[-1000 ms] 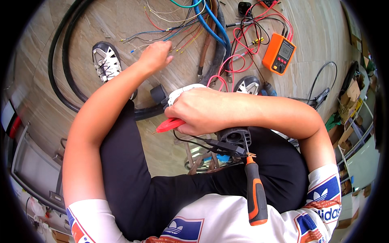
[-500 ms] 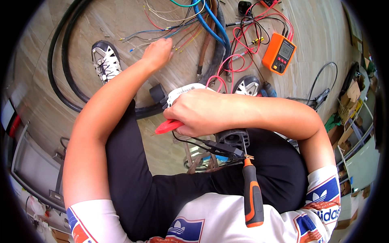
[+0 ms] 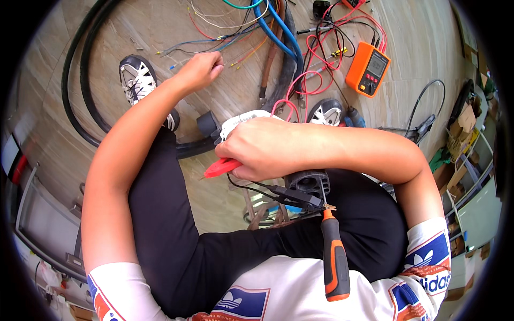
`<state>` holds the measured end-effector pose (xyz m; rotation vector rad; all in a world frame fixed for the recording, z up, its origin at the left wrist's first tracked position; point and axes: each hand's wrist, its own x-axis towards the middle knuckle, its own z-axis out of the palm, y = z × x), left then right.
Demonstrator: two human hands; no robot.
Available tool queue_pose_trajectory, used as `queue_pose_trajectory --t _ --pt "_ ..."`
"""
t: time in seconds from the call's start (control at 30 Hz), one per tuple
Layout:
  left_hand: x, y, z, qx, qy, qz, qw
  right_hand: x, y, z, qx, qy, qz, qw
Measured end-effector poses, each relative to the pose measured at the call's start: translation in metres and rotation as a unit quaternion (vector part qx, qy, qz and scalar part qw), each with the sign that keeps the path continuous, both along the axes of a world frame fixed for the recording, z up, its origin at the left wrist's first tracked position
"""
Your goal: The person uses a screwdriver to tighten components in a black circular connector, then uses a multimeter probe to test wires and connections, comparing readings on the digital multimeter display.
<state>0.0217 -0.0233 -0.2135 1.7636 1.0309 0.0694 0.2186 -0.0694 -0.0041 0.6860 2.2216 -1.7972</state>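
My right hand [image 3: 257, 150] is closed around a red test probe [image 3: 222, 167] whose bare tip points down-left. Beneath that hand shows a white ribbed housing [image 3: 243, 119], with a black cylinder end [image 3: 208, 124] beside it. A black connector face with holes [image 3: 309, 183] faces me; the shaft of an orange and black screwdriver [image 3: 335, 262] reaches up to it. A black alligator clip [image 3: 300, 197] has its copper jaws at that shaft. My left hand [image 3: 202, 70] is closed beside loose thin wires [image 3: 214, 38]; what its fingers hold, if anything, is hidden.
An orange multimeter [image 3: 368, 69] lies at the right with red leads [image 3: 316, 91]. Thick black cable [image 3: 80, 91] loops at the left. Blue cables [image 3: 284, 37] and a yellow-handled screwdriver [image 3: 340, 52] lie ahead. Shelving with cardboard [image 3: 463, 125] stands far right.
My left hand has shifted left and slightly down, away from the yellow and red wire ends. My left leg has moved outward a little. My right hand keeps its place with the probe.
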Motion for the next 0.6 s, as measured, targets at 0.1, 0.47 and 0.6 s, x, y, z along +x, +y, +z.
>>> queue_pose_trajectory --t 0.1,0.47,0.6 --pt "0.002 -0.0016 0.0018 0.009 -0.008 0.0 1.0 -0.0003 0.0 0.0003 -0.002 -0.001 0.002 1.0" --pt "0.0068 -0.0038 0.0014 -0.01 -0.001 -0.004 1.0 -0.0001 0.0009 0.0005 -0.01 -0.003 0.004 1.0" --pt "0.0059 -0.0041 0.0019 -0.02 -0.008 0.002 1.0 0.0 0.0001 0.0004 -0.007 0.005 -0.002 1.0"
